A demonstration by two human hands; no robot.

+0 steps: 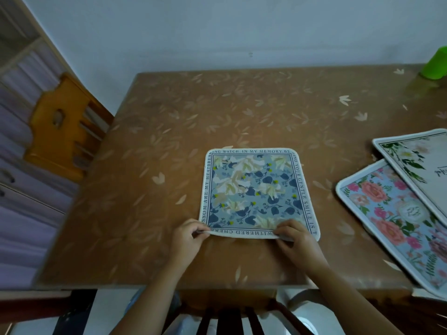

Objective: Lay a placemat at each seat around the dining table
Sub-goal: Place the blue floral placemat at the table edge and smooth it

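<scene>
Blue floral placemat — text-bordered, flat on table, left hand and right hand pinching its near edge

Green cup far right by pale wall; lilac cupboard left; white round object below

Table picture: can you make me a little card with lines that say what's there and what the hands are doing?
table: brown, leaf pattern
blue mat: lies in front of the person, near edge lifted a little
left hand: pinches the mat's near edge, left end
right hand: pinches the near edge, right end
pink mat: on the table's right side
white mat: overlaps the pink mat
cup: green, far right corner
orange chair: at the left side
dark chair: at the near side
</scene>
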